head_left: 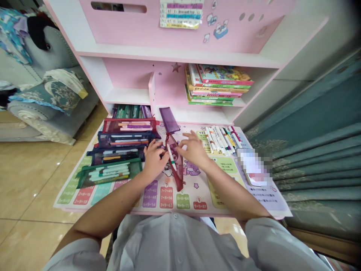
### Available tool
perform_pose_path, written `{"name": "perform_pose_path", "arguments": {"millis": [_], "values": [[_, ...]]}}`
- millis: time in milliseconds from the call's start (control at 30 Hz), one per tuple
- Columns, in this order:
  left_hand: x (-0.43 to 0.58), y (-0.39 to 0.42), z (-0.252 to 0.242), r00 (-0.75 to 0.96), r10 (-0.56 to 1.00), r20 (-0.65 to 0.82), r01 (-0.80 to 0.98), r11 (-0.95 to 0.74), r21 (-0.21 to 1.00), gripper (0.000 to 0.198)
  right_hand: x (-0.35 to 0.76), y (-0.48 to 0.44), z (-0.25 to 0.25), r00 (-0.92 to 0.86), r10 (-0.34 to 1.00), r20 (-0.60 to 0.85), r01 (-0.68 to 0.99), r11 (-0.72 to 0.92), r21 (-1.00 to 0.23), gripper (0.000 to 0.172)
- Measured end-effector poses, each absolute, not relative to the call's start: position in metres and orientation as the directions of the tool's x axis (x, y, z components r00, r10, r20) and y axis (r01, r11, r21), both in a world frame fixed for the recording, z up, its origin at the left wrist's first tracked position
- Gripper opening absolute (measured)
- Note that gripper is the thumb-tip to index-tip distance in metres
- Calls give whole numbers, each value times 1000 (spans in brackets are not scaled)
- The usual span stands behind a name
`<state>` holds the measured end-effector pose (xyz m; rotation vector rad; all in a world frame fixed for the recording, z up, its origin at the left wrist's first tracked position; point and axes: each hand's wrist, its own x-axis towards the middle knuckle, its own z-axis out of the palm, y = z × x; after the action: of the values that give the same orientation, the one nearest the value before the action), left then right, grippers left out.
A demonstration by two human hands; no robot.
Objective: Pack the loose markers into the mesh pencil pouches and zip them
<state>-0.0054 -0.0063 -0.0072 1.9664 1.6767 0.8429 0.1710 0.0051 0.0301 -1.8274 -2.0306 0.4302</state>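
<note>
A dark red mesh pencil pouch (177,171) lies open on the desk mat, with a white marker (170,156) going into its mouth. My left hand (153,158) grips the pouch's left edge with curled fingers. My right hand (191,148) is on the pouch's right side, fingers bent near the marker. A purple mesh pouch (169,119) lies just beyond. A loose row of several white markers (221,139) lies to the right of my right hand.
Several filled mesh pouches, red (129,125), dark blue (126,141) and green (108,173), are stacked at the left on the multiplication mat (166,197). Books (217,84) sit in the pink shelf unit. A blurred flat item (254,167) lies right. A curtain hangs at right.
</note>
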Motion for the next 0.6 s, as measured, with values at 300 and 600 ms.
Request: {"name": "perform_pose_path", "arguments": {"millis": [300, 600], "values": [[-6, -7, -6, 97, 984, 148, 714, -173, 679, 25, 276, 68, 13, 466, 884, -47, 876, -468, -119, 41], [-5, -6, -4, 88, 987, 135, 709, -157, 687, 25, 280, 76, -4, 484, 860, -159, 874, -482, 56, 51]]}}
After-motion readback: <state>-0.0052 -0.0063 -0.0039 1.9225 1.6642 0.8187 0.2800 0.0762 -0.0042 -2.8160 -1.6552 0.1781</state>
